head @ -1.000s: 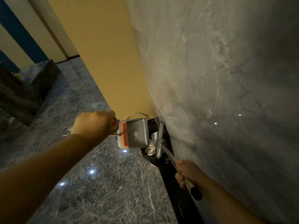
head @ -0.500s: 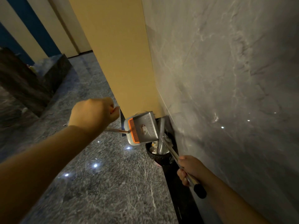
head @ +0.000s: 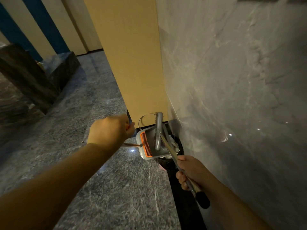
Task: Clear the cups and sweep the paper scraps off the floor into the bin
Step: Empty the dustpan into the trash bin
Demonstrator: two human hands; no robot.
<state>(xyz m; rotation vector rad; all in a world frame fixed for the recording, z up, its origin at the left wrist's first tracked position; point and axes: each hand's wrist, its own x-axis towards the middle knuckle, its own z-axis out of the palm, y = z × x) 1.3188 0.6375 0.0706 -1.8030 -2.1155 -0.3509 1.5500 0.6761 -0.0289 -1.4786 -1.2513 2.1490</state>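
Your left hand [head: 109,130] grips the dustpan [head: 149,145] handle, tipping it over the bin [head: 180,146], while your right hand [head: 191,171] grips the broom [head: 167,146] stick.

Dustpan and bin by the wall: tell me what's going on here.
A person is emptying a dustpan over a dark round bin at the foot of the marble wall. The left hand grips the dustpan's metal handle, holding the pan tipped above the bin. The right hand grips the broom handle, with the broom's head in the pan. White paper scraps show in the bin.
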